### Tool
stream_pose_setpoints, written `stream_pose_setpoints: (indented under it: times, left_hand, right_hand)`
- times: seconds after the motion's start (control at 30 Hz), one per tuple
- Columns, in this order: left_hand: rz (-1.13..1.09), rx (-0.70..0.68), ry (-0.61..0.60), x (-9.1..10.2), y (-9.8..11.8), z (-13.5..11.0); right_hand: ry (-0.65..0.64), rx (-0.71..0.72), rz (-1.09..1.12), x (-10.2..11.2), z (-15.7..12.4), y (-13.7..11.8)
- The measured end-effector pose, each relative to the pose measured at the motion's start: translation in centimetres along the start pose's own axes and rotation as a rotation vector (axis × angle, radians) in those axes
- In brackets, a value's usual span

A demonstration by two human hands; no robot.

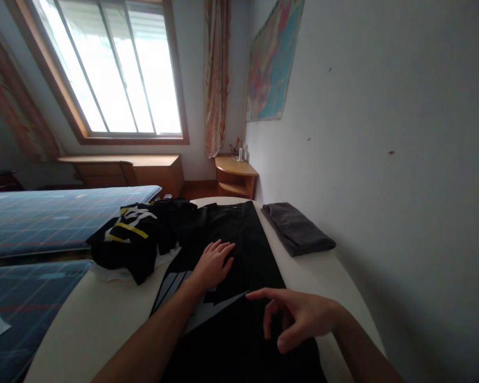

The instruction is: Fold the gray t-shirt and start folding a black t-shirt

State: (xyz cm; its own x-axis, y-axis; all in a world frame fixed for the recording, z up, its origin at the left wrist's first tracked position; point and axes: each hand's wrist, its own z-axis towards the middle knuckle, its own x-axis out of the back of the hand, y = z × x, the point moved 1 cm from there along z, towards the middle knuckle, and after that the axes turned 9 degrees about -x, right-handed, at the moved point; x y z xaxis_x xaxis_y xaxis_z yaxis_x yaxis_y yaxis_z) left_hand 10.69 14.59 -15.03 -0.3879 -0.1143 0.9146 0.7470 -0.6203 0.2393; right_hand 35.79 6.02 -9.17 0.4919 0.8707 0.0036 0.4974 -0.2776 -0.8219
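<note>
While the left hand lies flat and open on the black garment, the right hand hovers loosely spread, empty; careless smoothing could bunch the cloth toward the bench's right edge.

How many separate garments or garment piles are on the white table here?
3: a black garment spread flat under the left hand, a crumpled black-and-yellow heap at its left, a folded grey one by the wall. The heap may hide more.
</note>
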Motion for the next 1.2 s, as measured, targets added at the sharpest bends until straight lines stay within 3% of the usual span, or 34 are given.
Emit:
stream_pose_setpoints:
  times: [0.2, 0.33, 0.43, 0.5, 0.67, 0.8, 0.97, 1.2]
  left_hand:
    - [0.002, -0.055, 0.028, 0.2, 0.4, 0.0]
    - [-0.011, -0.053, 0.028, 0.1, 0.2, 0.1]
    - [-0.032, -0.081, 0.034, 0.1, 0.2, 0.0]
    - [-0.042, -0.108, 0.018, 0.1, 0.2, -0.1]
    - [-0.025, -0.103, -0.087, -0.1, 0.1, -0.4]
    - [-0.006, -0.075, -0.146, -0.5, -0.4, 0.1]
    - [0.028, -0.054, -0.149, -0.9, -1.6, 1.2]
    - [0.034, -0.01, -0.148, -1.3, -3.5, 3.5]
  right_hand:
    - [-0.111, -0.057, 0.024, -0.8, 0.3, -0.4]
    - [-0.227, 0.045, 0.075, -1.4, 0.8, -0.6]
    - [-0.21, 0.136, 0.156, -1.4, 1.1, -0.5]
    - [-0.084, 0.191, 0.166, -1.0, 1.4, -0.2]
    - [0.449, 0.219, -0.006, 0.7, 2.2, 0.6]
    - [0.727, 0.222, -0.244, 1.5, 1.9, 0.5]
    - [0.849, 0.226, -0.411, 1.4, 1.1, -0.2]
    - [0.893, 0.147, -0.502, 1.9, 0.9, 0.1]
